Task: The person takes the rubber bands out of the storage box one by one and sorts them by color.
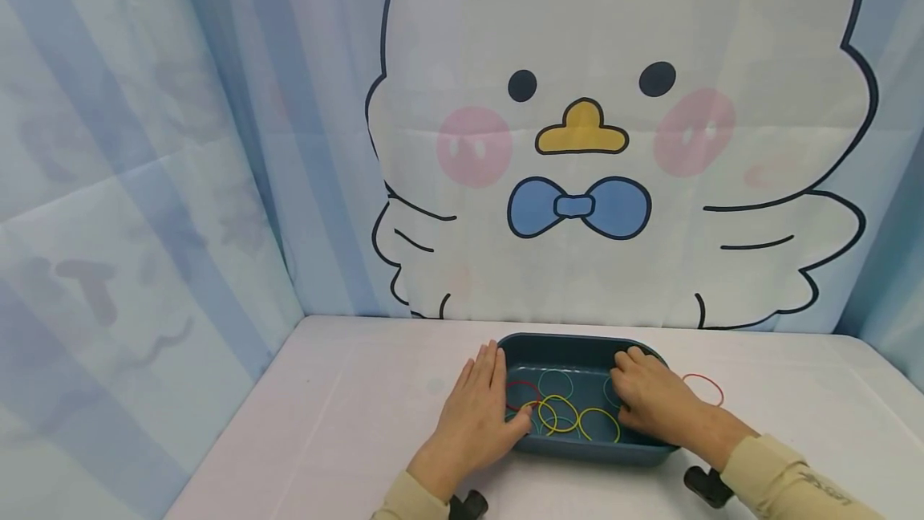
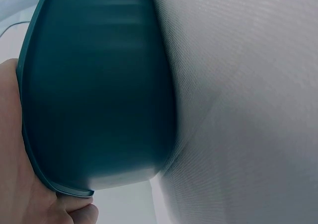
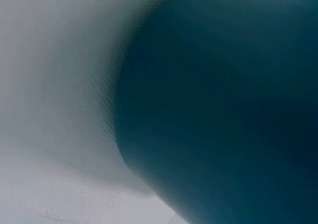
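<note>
Resting against the left end of a dark teal, round-cornered plastic tray (image 1: 559, 447), the left hand (image 1: 472, 408) has its fingers straight and unclenched. That tray looks light and stiff; its lipped rim should give the surest hold. Moving right, inside: a thin red elastic ring (image 1: 532, 384), then a thin green elastic ring (image 1: 555, 370) towards the back, and overlapping yellow elastic rings (image 1: 558, 396) in front of it. These look feather-light, soft and springy, quick to tangle, best pinched at a free edge. On to a lone yellow ring (image 1: 599, 409), and here's the right hand (image 1: 653, 396), fingers curled at the tray's right end; whether they grasp anything, I cannot tell. Farthest right, outside, another red ring (image 1: 703, 376) lies on the white tablecloth (image 1: 794, 408).
</note>
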The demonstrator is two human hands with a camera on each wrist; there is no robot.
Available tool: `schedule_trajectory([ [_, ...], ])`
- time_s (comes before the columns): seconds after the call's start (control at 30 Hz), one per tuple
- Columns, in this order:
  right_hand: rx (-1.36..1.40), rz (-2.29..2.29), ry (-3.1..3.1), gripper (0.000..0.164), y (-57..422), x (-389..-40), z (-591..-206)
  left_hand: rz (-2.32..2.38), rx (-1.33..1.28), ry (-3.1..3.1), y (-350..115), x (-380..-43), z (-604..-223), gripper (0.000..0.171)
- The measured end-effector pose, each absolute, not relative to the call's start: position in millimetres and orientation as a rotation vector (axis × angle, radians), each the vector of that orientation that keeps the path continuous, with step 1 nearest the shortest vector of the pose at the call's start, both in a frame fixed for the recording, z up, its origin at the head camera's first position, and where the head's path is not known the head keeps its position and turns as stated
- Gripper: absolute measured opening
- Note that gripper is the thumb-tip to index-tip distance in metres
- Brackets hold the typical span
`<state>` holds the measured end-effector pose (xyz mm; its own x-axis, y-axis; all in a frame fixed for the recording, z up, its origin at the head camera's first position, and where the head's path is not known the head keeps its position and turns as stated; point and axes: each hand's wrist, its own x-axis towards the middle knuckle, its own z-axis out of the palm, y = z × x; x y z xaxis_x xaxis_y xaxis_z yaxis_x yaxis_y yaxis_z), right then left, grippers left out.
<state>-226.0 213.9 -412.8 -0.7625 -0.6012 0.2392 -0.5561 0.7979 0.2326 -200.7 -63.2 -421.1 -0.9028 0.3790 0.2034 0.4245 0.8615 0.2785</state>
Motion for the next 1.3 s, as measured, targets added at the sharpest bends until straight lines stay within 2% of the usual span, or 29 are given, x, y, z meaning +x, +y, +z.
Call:
schedule_trajectory([
  [0.43,0.891,-0.257,-2.701,0.024,208.9,-227.4,-416.8,-0.482,-0.628,-2.904,-62.0,-199.7,-420.1,0.083],
  [1.07,0.861,-0.29,-2.639,0.015,206.5,-226.1,-418.3,-0.493,-0.625,-2.916,-62.1,-199.6,-421.1,0.083],
  [1.3,0.786,-0.315,-2.58,0.022,205.7,-224.9,-413.7,-0.486,-0.624,-2.908,-63.0,-199.7,-421.6,0.083],
])
